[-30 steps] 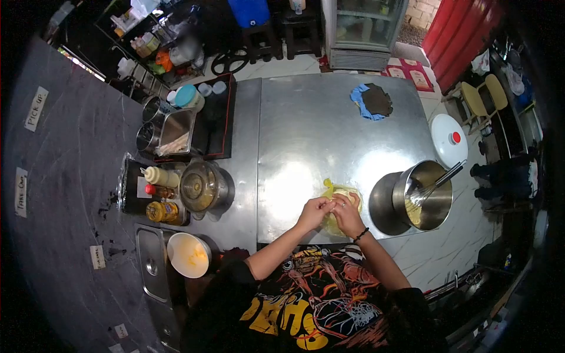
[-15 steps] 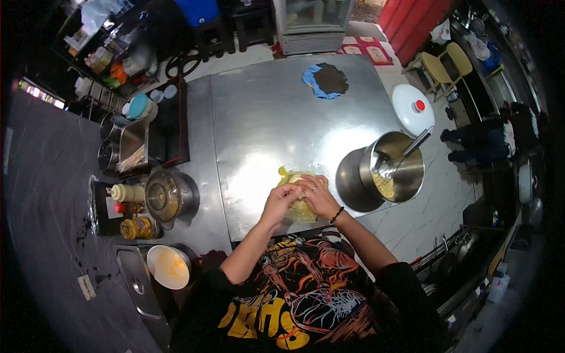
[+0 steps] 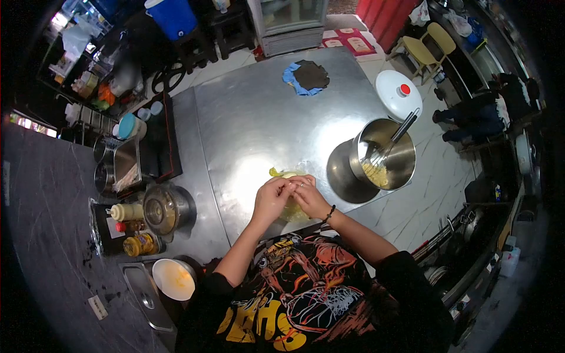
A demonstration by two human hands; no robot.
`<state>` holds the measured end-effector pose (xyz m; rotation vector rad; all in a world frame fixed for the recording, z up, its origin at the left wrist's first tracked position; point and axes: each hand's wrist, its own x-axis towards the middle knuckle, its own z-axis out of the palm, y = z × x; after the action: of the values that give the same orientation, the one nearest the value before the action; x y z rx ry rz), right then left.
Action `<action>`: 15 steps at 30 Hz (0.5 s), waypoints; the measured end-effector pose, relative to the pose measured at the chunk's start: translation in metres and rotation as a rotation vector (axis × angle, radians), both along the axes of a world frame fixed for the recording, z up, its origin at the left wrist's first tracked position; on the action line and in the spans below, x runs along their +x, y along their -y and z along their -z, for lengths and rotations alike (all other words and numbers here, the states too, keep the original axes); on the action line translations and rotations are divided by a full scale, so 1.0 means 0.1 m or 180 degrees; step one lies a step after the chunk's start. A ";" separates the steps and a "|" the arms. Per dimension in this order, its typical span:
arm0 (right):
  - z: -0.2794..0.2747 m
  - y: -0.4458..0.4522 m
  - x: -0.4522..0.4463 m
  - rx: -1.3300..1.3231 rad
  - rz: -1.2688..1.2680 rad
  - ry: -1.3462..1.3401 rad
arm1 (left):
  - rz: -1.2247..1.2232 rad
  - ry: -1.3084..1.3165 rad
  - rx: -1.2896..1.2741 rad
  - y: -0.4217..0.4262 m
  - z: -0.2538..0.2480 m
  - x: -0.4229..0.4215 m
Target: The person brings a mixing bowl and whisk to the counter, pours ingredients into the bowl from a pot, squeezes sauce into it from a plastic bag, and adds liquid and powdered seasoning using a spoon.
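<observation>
A thin, yellowish plastic bag point(image 3: 293, 213) lies on the steel tabletop close to my body, partly covered by my hands. My left hand point(image 3: 272, 197) is closed, its thumb and fingertips pinched at the top of the bag. From the other side my right hand point(image 3: 311, 199), with a ring and a dark beaded bracelet, bends its fingers over the bag, and the fingertips of both hands meet. What lies between the fingertips is too small to make out. To the right stands a steel mixing bowl point(image 3: 406, 167) holding a whisk point(image 3: 385, 150) and a pale yellow mixture point(image 3: 375, 175).
A white lid point(image 3: 391, 97) with a red knob lies at the table's right edge. A dark cloth on blue material point(image 3: 306, 77) is at the far side. On the left are a lidded pot point(image 3: 165, 209), sauce bottles point(image 3: 126, 212), a jar point(image 3: 140, 244) and a white bowl point(image 3: 173, 279).
The camera view has shifted slightly, so the table items appear moved left. My hands stay at the bag, and the right fingers have drawn in closer to the left fingertips.
</observation>
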<state>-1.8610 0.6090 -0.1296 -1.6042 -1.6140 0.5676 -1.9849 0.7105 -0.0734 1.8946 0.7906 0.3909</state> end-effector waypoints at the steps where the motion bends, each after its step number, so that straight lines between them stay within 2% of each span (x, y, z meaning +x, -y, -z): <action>1: 0.03 -0.01 -0.01 0.0008 0.0147 -0.0253 | 0.0120 0.0085 0.0726 -0.01 0.04 0.01; 2: 0.03 -0.04 0.00 0.0022 0.0290 -0.0507 | 0.0122 0.0092 0.0739 -0.03 0.08 0.02; 4: 0.02 -0.07 0.02 0.0079 0.0214 -0.0429 | 0.0000 0.0409 -0.0377 -0.04 0.17 0.00; 5: 0.03 -0.06 0.03 0.0118 0.0144 -0.0351 | 0.0022 0.0408 -0.0382 -0.04 0.10 0.01; 7: 0.04 -0.03 0.05 0.0094 0.0000 -0.0207 | 0.0215 -0.0280 -0.0719 -0.07 -0.03 0.02; 10: 0.02 -0.04 0.10 0.0101 -0.0251 -0.0022 | 0.0446 -0.0629 -0.0393 -0.15 -0.08 0.05; 14: 0.01 -0.07 0.13 0.0021 -0.0452 -0.0091 | 0.0549 -0.0416 -0.0954 -0.20 0.24 0.05; 15: 0.00 -0.07 0.14 0.0022 -0.0454 -0.0086 | 0.0793 -0.0137 -0.1256 -0.18 0.32 0.05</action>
<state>-1.8466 0.6157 -0.1293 -1.4781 -1.7177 0.6546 -1.9801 0.7289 -0.1050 1.6063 0.5981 0.0332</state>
